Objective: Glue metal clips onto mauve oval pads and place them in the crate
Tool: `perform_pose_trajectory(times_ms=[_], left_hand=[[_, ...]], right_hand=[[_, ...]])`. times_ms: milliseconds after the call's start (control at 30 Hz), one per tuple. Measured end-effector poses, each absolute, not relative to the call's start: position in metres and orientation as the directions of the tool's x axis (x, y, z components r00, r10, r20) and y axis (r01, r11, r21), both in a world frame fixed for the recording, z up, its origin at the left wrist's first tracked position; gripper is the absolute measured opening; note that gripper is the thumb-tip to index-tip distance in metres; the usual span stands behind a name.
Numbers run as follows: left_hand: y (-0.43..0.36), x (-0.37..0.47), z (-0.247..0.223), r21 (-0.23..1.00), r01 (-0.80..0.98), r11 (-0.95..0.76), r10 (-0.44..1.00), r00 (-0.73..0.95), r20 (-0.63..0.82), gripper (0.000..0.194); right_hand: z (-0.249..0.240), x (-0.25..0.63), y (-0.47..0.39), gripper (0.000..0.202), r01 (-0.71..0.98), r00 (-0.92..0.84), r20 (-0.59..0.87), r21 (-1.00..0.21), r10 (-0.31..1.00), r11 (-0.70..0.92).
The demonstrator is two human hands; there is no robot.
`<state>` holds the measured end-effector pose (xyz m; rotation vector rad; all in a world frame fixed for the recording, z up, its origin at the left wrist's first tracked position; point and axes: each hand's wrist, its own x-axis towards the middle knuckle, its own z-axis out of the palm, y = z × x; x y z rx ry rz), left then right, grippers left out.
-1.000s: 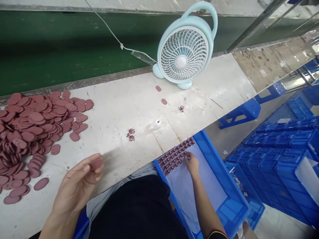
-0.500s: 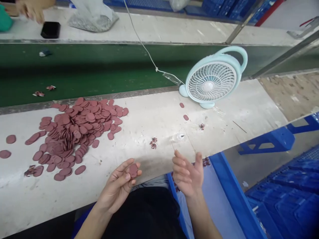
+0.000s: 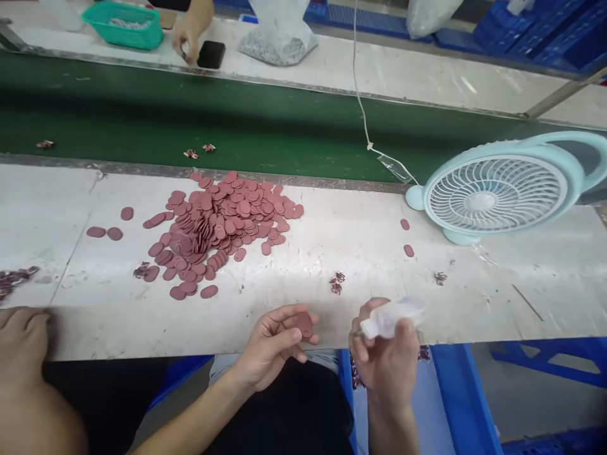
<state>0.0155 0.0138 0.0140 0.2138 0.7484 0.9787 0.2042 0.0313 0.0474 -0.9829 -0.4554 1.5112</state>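
Note:
My left hand (image 3: 277, 344) pinches one flat, oval reddish-brown piece (image 3: 304, 324) between thumb and fingers, above the near edge of the white table. To its right, my right hand (image 3: 386, 354) is closed around a small whitish squeeze bottle (image 3: 393, 317), which is tilted and somewhat blurred. A large heap of the same oval pieces (image 3: 227, 218) lies on the table to the left. Beyond my hands sits a little cluster of small dark red-and-white parts (image 3: 337, 282).
A light blue fan (image 3: 493, 189) stands at the right. Behind the table runs a green belt (image 3: 284, 136). Another person's hand (image 3: 21, 341) rests at the left edge; a further hand (image 3: 190, 35) is across the belt. A blue bin (image 3: 459, 398) sits below the table edge.
My right hand, empty before, now holds the bottle that lay on the table. The left hand still grips its oval piece. The view has swung left, bringing in a neighbour's hand.

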Motion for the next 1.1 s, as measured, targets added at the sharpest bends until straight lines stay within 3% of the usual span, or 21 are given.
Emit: perform_pose_trajectory(times_ms=[67, 200, 600, 767, 1100], left_hand=[[0.015, 0.016, 0.014, 0.450, -0.685, 0.573, 0.805, 0.367, -0.465, 0.036], [0.018, 0.014, 0.013, 0.376, -0.727, 0.574, 0.794, 0.381, -0.474, 0.031], [0.009, 0.020, 0.016, 0.423, -0.725, 0.544, 0.810, 0.323, -0.489, 0.029], [0.008, 0.023, 0.019, 0.454, -0.726, 0.517, 0.831, 0.299, -0.469, 0.028], [0.009, 0.024, 0.023, 0.457, -0.739, 0.494, 0.854, 0.313, -0.416, 0.025]], right_hand=[[0.054, 0.192, 0.021, 0.039, -0.490, 0.105, -0.253, -0.855, 0.962, -0.171], [0.056, 0.182, 0.018, 0.036, -0.392, 0.101, -0.195, -0.909, 0.976, -0.142], [0.045, 0.162, 0.009, 0.026, -0.147, 0.143, 0.118, -0.979, 0.983, 0.139], [0.042, 0.165, 0.006, 0.026, 0.022, 0.121, 0.162, -0.987, 0.979, 0.161], [0.041, 0.166, 0.006, 0.027, 0.117, 0.095, 0.167, -0.981, 0.981, 0.156]])
